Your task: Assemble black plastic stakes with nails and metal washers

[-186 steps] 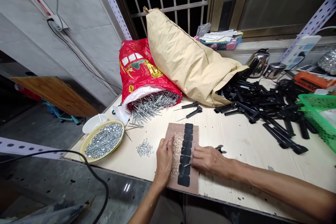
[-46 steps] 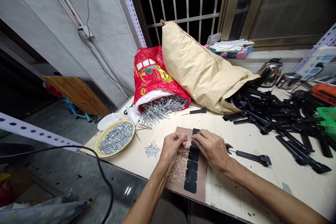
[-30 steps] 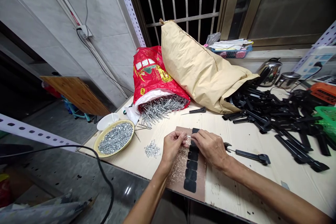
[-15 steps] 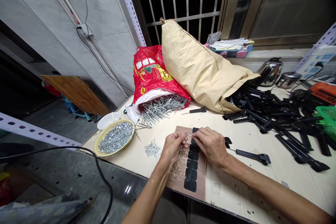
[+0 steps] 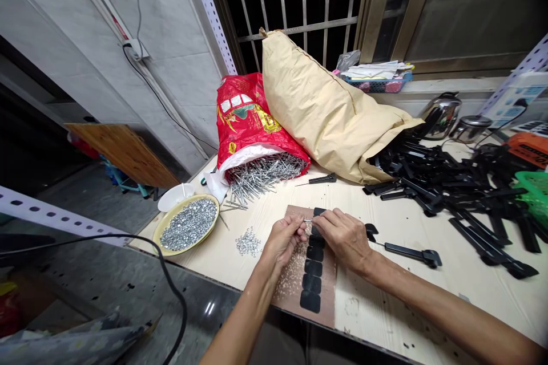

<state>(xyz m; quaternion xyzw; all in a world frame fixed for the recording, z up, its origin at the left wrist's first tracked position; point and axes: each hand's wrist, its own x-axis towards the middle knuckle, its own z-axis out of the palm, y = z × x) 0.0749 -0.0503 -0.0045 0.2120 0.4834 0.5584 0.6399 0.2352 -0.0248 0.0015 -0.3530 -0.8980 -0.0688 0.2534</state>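
A thin metal rod (image 5: 307, 220) spans the small gap between my two hands, above a brown board (image 5: 295, 311). My left hand (image 5: 286, 238) is closed in a pinch at the rod's left end; whatever else lies in those fingers is hidden. At the other end, the fingers of my right hand (image 5: 345, 238) are closed on the rod. A column of black rounded pads (image 5: 313, 268) lies on the board below, partly covered by my right hand. Tiny pale bits (image 5: 291, 282) are scattered beside the pads. Right of my hand rests a black-handled piece with a metal shaft (image 5: 411, 254).
Small metal pieces fill a yellow bowl (image 5: 157, 238), and a little pile (image 5: 248, 242) sits nearby. A red bag (image 5: 244, 125) spills metal rods (image 5: 257, 179). Behind stands a tan paper sack (image 5: 325, 108); black plastic parts (image 5: 454, 182) heap at right near a green basket (image 5: 533, 191).
Both hands keep their grip on the rod with almost no movement. The view has shifted very slightly.
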